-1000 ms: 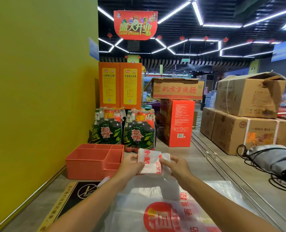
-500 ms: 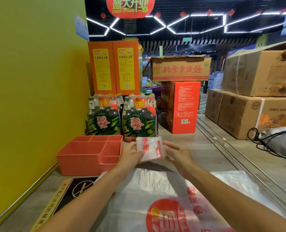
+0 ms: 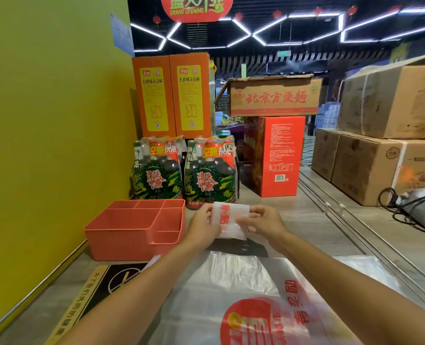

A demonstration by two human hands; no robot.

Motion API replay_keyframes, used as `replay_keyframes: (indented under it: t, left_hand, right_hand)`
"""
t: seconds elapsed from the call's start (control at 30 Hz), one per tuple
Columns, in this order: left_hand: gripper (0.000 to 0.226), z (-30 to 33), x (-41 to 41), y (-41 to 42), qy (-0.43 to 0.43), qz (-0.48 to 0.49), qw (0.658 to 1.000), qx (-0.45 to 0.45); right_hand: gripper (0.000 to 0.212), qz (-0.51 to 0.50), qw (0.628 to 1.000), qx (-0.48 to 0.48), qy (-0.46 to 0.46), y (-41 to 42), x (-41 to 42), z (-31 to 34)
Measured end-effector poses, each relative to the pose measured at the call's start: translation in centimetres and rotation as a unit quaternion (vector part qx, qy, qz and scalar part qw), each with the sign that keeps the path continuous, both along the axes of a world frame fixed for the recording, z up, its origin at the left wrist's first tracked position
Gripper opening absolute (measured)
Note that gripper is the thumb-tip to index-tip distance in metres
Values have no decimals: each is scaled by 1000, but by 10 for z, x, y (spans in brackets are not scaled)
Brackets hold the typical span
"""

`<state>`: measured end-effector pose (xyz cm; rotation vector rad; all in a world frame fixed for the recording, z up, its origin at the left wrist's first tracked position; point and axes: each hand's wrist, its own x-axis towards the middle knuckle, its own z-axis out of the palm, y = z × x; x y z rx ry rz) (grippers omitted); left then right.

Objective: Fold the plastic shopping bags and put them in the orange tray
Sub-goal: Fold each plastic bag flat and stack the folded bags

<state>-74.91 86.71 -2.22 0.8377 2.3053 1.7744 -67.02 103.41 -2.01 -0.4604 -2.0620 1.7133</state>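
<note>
A small folded white plastic bag (image 3: 227, 220) with red print is held up above the counter, just right of the orange tray (image 3: 134, 235). My left hand (image 3: 202, 226) grips its left edge and my right hand (image 3: 262, 221) pinches its right edge. The tray has several compartments and nothing shows inside them. An unfolded translucent bag (image 3: 243, 300) with a red logo lies flat on the counter beneath my forearms.
Two packs of green bottles (image 3: 184, 170) stand right behind the tray. Orange and red cartons (image 3: 276, 155) rise farther back. Brown cardboard boxes (image 3: 380, 158) and a grey bag with black cables (image 3: 420, 207) fill the right. A yellow wall (image 3: 52, 120) bounds the left.
The folded bag has been turned and narrowed between my hands. Both hands have closed in on it a little. The camera has tilted down.
</note>
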Motion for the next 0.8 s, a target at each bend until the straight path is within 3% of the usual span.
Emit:
replay_keyframes:
  t: [0.07,0.13,0.2,0.27,0.37,0.47,0.53,0.67,0.8]
  left_hand:
    - [30,2,-11,1,120,26,991,-55]
    - [31,7,-19,-2,219,41,967,-125]
    - [30,8,-25,-3,308,50,927,-210]
    - [27,4,-26,0,342,40,890,-300]
    - [34,-7,-28,7,310,-14,843,-440]
    - [23,-19,-32,8,274,-70,818,-500]
    - [22,-26,-38,5,261,-90,823,-496]
    - [35,-38,-44,-2,238,-142,830,-483]
    - [37,-41,-37,-2,240,-164,830,-476]
  right_hand:
    - [21,-2,984,175,34,3,-7,4]
    - [26,3,947,319,42,4,-12,2]
    - [29,-4,907,421,22,3,-18,-4]
    - [30,-3,874,486,-11,-1,-22,-11]
    - [34,20,845,530,-67,-6,-28,-26]
    - [28,59,847,519,-98,-1,-39,-42]
    - [10,100,829,535,-130,6,-45,-41]
    - [33,239,778,543,-207,12,-35,-27]
    - [35,262,759,547,-236,13,-27,-24]
